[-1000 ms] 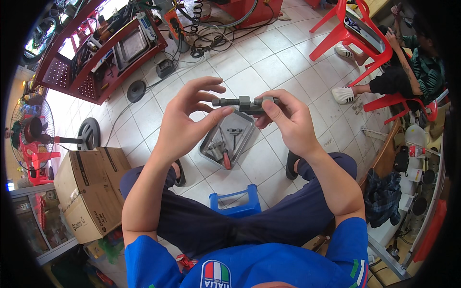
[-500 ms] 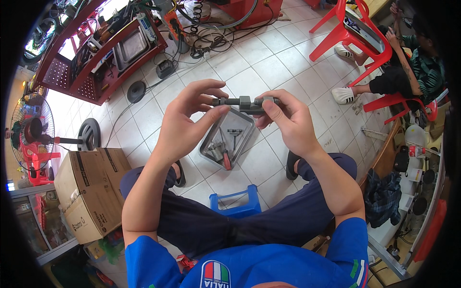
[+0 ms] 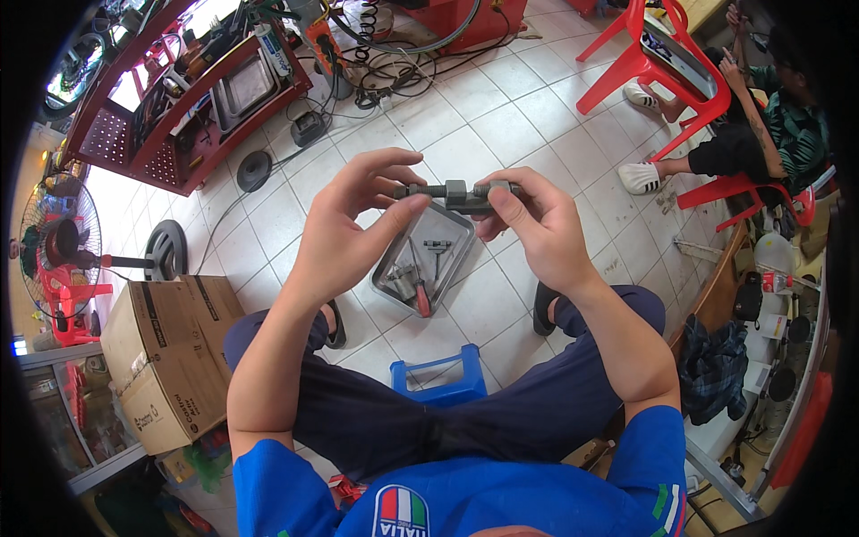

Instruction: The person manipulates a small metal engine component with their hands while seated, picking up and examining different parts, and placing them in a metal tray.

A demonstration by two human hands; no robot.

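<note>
A dark metal screw tool [image 3: 457, 192] with threaded bolts and a hexagonal block lies level between my hands, above a metal tray [image 3: 386, 291]. My right hand [image 3: 532, 210] grips its right end, the thumb pressed along the body. At the opposite end, my left hand [image 3: 353, 215] is curled round the tip of the long bolt, thumb below it and index finger raised off it. Its other fingers partly hide behind the bolt. Inside the tray are a red-handled screwdriver [image 3: 422, 298], a small T-shaped metal tool [image 3: 437, 253] and a grey metal part [image 3: 402, 283].
A blue plastic stool [image 3: 438, 392] stands between my legs. Left of me are a cardboard box [image 3: 170, 358] and a fan [image 3: 63, 242]. A red tool cart [image 3: 179, 170] is at the far left, cables [image 3: 394, 85] beyond. Another person sits by red chairs [image 3: 658, 67] at right.
My left thumb has shifted slightly up along the bolt's tip, and the bolt looks turned a little. My right hand holds its place; the tray and its contents are unchanged.
</note>
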